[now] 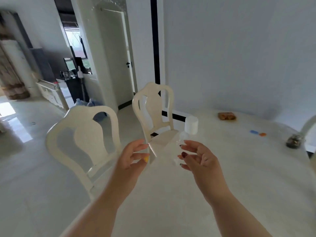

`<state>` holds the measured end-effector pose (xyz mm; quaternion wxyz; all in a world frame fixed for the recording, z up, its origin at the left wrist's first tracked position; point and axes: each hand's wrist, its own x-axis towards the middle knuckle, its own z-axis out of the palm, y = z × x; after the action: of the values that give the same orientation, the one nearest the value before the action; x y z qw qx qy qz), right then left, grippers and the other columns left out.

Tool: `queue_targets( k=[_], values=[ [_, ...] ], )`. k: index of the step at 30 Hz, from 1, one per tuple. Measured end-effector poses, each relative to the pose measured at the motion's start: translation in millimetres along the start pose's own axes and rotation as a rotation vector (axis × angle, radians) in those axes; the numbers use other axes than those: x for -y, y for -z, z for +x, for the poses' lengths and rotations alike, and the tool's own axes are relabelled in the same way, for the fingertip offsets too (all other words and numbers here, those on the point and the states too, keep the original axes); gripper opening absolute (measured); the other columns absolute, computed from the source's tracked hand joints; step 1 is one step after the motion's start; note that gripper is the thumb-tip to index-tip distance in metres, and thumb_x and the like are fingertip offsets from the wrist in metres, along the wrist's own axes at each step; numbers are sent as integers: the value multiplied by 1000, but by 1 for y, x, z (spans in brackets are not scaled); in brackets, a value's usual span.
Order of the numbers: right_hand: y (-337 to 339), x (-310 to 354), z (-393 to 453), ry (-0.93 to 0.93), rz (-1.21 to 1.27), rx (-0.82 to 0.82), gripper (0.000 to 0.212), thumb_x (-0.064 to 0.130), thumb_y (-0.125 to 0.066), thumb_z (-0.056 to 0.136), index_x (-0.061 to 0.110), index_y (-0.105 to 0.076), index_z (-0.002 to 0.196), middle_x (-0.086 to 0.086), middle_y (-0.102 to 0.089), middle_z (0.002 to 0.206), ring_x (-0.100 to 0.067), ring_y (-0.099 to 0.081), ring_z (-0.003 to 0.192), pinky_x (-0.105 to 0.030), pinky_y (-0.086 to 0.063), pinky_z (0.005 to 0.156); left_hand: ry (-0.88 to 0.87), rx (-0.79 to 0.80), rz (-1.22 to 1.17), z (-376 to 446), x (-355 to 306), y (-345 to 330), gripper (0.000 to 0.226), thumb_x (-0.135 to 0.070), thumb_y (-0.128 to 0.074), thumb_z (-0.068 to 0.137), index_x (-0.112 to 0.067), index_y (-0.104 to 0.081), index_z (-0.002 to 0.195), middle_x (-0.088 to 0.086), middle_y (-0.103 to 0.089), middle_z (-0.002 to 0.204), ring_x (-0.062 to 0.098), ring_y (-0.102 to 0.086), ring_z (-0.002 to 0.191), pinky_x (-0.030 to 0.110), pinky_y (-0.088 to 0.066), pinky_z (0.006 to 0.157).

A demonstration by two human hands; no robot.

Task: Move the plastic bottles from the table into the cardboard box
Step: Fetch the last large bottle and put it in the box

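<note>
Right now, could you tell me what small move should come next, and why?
Probably look for the cardboard box, since none is in view. The clear bottle with the white cap is already off the table, between the left hand and right hand.

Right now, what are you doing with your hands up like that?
A person is holding a clear plastic bottle with a white cap in the air above a white table. The right hand pinches it with the fingertips, and the left hand reaches in beside it with fingers relaxed; whether it touches the bottle is hard to tell. No cardboard box is in view. Two white chairs stand at the table's edge.
</note>
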<state>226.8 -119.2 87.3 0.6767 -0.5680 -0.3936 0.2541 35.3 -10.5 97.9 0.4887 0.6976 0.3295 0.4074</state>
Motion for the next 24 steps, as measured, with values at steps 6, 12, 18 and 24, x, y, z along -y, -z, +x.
queue_targets(
  k=[6, 12, 18, 24],
  values=[
    [1, -40, 71, -66, -139, -146, 31, 18, -66, 93, 42, -68, 111, 18, -72, 109, -15, -74, 91, -40, -61, 84, 48, 160, -63, 85, 55, -33, 49, -17, -62, 78, -46, -63, 118, -20, -69, 120, 7, -70, 105, 24, -52, 82],
    [-13, -87, 144, -126, -374, -237, 30, 26, -70, 89, 43, -64, 113, 19, -67, 121, 1, -61, 114, -10, -47, 91, 122, 271, -91, 149, 104, -48, 49, -23, -64, 79, -55, -61, 116, -27, -64, 126, 5, -67, 113, 29, -53, 85],
    [-27, -134, 200, -281, -666, -177, 62, 29, -64, 93, 28, -39, 150, 10, -38, 158, -12, -35, 146, -22, -26, 108, 236, 365, -66, 169, 150, -53, 52, -21, -65, 83, -58, -58, 118, -34, -60, 128, -1, -64, 116, 26, -52, 86],
    [-28, -157, 204, -316, -849, -177, 51, 19, -62, 93, 32, -42, 138, 2, -56, 138, -20, -56, 120, -27, -39, 84, 321, 421, -41, 176, 169, -50, 54, -6, -63, 93, -50, -56, 124, -38, -60, 125, -7, -64, 113, 12, -52, 76]
  ],
)
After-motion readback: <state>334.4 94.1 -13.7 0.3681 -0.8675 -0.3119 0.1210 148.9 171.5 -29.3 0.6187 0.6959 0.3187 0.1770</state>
